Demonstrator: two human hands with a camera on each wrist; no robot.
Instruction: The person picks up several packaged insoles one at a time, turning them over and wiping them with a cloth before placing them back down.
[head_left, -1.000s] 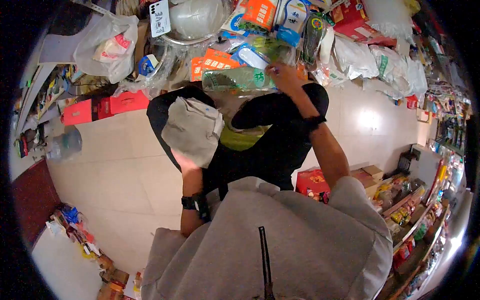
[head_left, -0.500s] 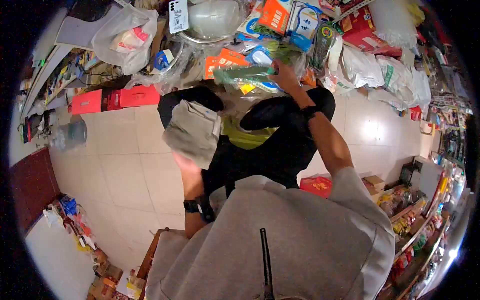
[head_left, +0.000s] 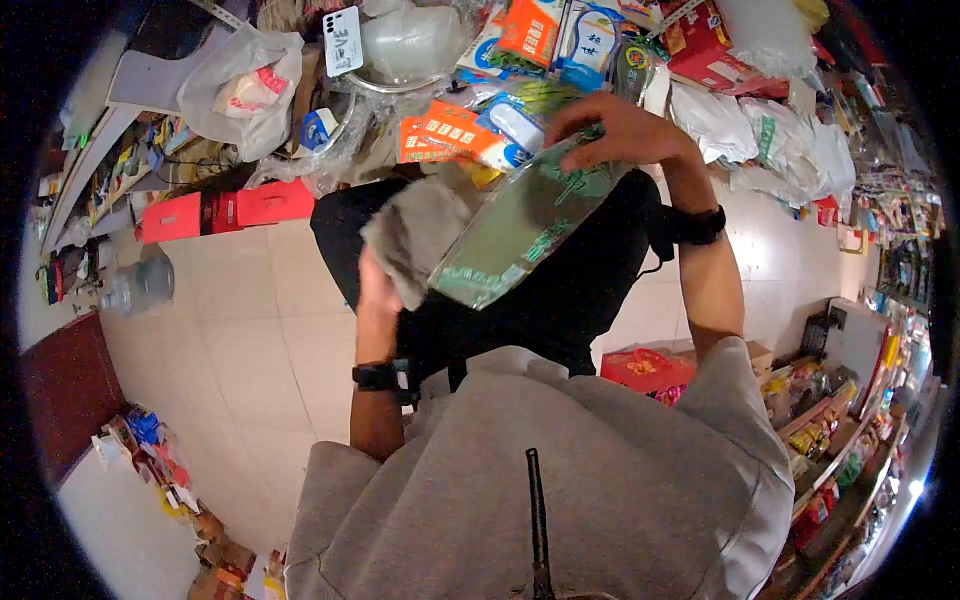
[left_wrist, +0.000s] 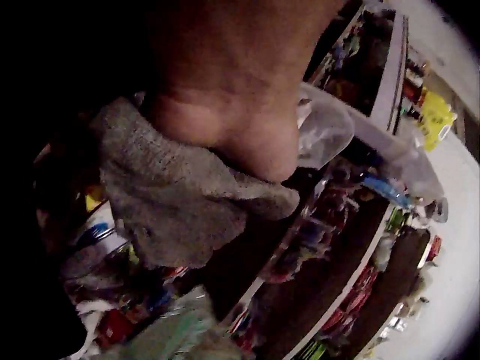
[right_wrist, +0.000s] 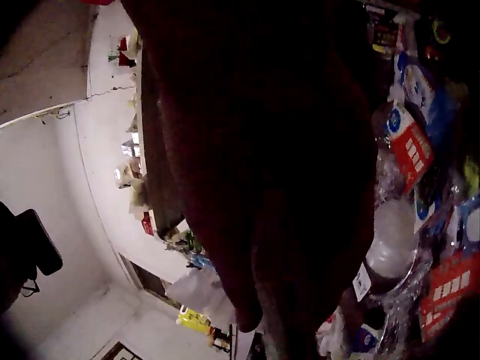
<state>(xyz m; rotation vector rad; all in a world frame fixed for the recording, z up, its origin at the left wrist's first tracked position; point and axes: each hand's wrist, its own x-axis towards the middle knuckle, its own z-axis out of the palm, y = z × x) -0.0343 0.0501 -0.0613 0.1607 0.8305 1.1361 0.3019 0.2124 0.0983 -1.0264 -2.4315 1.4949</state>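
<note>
The left hand [head_left: 380,290] holds a folded grey cloth [head_left: 425,225], its fingers mostly hidden beneath it. In the left wrist view the cloth [left_wrist: 172,195] hangs from the hand [left_wrist: 225,135]. By its upper end, the right hand [head_left: 625,130] grips a clear plastic package with green print [head_left: 530,225], slanting over the lap; its lower end lies beside the cloth, and whether they touch I cannot tell. The package [left_wrist: 180,326] also shows low in the left wrist view. A dark, shadowed right hand [right_wrist: 277,187] fills the middle of the right wrist view.
Ahead of the legs lie orange packets [head_left: 440,135], blue-and-white packets [head_left: 590,45], a phone [head_left: 342,42], a steel bowl with a clear bag [head_left: 410,45] and white bags [head_left: 715,120]. Red boxes [head_left: 275,204] stand at left, a large clear bottle [head_left: 140,285] beyond. Stocked shelves [head_left: 830,420] line the right.
The right hand has brought the green-printed package from the pile back over the lap, now slanted. The left hand and cloth have shifted slightly forward and toward it.
</note>
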